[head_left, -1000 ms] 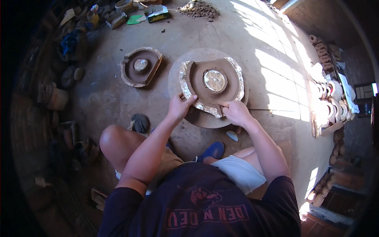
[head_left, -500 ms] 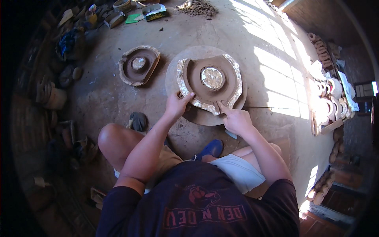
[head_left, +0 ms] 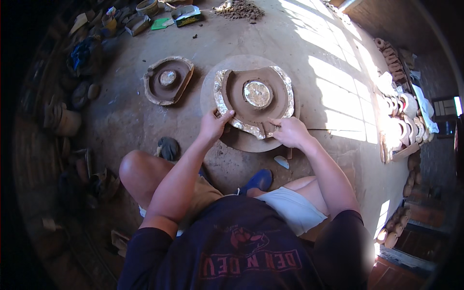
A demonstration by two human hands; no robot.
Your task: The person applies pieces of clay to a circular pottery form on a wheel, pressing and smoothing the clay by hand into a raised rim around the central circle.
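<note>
A large round mould with a mottled white rim, brown clay lining and a raised centre disc rests on a round board. My left hand grips its lower-left rim, thumb on top. My right hand is at the notch in the lower rim, index finger reaching onto the clay and other fingers curled; whether they hold anything is hidden. A smaller similar mould lies to the left. A pale, flat blade-like piece lies below the board.
Clay lumps, boxes and a green sheet lie at the back. Pots and bags crowd the left side. Pale curved pieces are stacked along the right. A dark cloth is near my left knee.
The whole scene appears shifted slightly left and up. My right index finger moves slightly about the clay at the notch; my left hand keeps its grip on the rim.
</note>
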